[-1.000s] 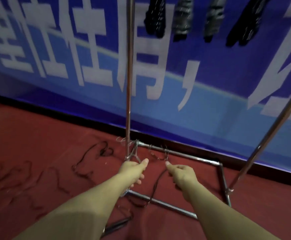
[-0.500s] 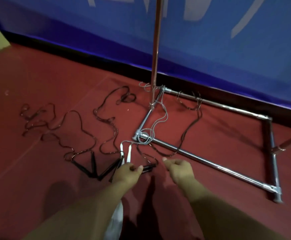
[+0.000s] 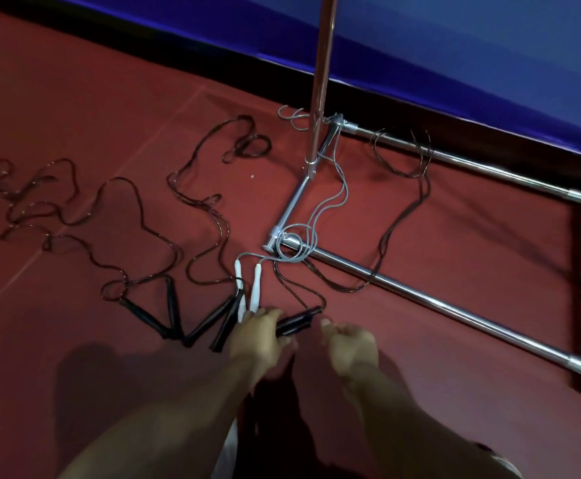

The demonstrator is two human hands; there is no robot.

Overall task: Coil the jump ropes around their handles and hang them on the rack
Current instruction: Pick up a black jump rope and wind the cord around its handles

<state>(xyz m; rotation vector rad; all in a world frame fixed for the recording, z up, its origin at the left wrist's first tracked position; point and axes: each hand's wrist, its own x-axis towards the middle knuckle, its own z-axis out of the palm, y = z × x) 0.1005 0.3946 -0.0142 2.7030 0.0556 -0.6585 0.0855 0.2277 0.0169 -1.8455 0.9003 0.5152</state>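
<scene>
Several jump ropes lie loose on the red floor. My left hand (image 3: 258, 337) reaches down onto a pair of black handles (image 3: 299, 321), fingers over their near ends and thumb underneath. Its fingertips also touch the white handles (image 3: 255, 288) of a grey-cabled rope (image 3: 330, 198) that loops around the rack base's corner (image 3: 282, 238). My right hand (image 3: 348, 344) hovers just right of the black handles, loosely curled and holding nothing. The cord (image 3: 399, 216) of that black pair drapes over the rack's base tubes.
The chrome rack base (image 3: 420, 295) forms a rectangle on the floor, with its upright pole (image 3: 322, 81) rising at the left. Two more black-handled ropes (image 3: 168, 312) (image 3: 227, 318) sprawl to the left. A blue banner wall (image 3: 455, 46) stands behind.
The view has tilted down from the banner and hanging ropes to the floor. Both hands have dropped low, and my left hand has come onto the black handles.
</scene>
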